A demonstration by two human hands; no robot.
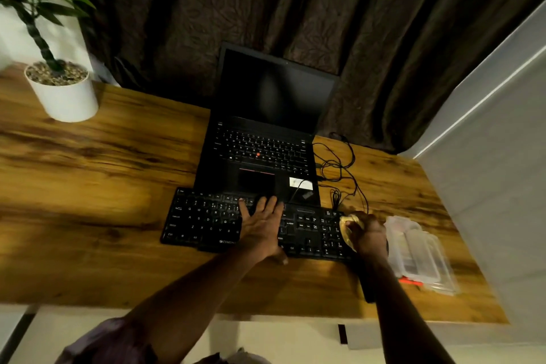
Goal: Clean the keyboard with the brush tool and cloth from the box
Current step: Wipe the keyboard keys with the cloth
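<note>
A black external keyboard (204, 223) lies on the wooden desk in front of an open laptop. My left hand (261, 223) rests flat on the keyboard's middle, fingers straight and spread. My right hand (367, 232) grips a bunched yellow cloth (347, 226) against the keyboard's right end, over the number pad. To the right of that hand sits a clear plastic box (419, 254) with its lid open. An orange-red piece (409, 281) shows at the box's near edge; I cannot tell whether it is the brush tool.
The open black laptop (266, 139) stands just behind the keyboard, its screen dark. Black cables (339, 168) tangle to its right. A white potted plant (63, 91) stands at the desk's far left. A white wall (487, 171) borders the right side.
</note>
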